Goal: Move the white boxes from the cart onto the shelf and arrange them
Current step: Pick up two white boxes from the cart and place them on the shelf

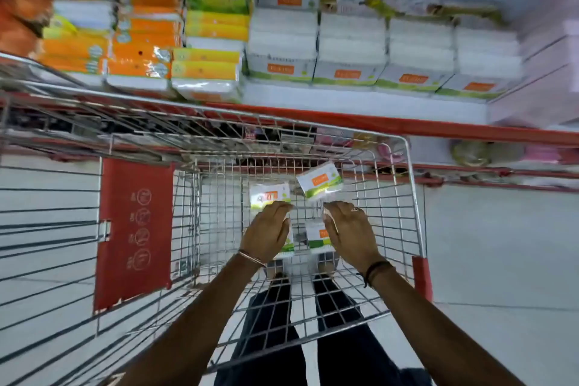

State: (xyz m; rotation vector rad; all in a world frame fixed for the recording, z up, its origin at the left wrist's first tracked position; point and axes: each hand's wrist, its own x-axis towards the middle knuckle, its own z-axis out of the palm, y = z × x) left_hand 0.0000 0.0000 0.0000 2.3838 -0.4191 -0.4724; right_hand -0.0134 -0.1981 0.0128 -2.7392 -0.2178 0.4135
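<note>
Several white boxes with orange labels and green edges lie in the wire cart [410, 166]. Both of my arms reach down into it. My left hand [268, 230] lies palm-down over one white box [289, 246], hiding most of it, and its fingertips touch a second box [269, 196]. Whether it grips is unclear. My right hand [347, 229] has its fingers apart beside a third box [317, 236]. Its fingertips are just below a tilted box [319, 181] at the cart's far wall. More matching white boxes [347, 50] stand in a row on the shelf [360, 103].
Orange and yellow packs [144, 41] are stacked on the shelf's left part. Pink packs [545, 50] stand at the right. A red shelf edge [407, 125] runs behind the cart. A red child-seat flap [134, 229] hangs in the cart at the left. My legs show under the cart's grid.
</note>
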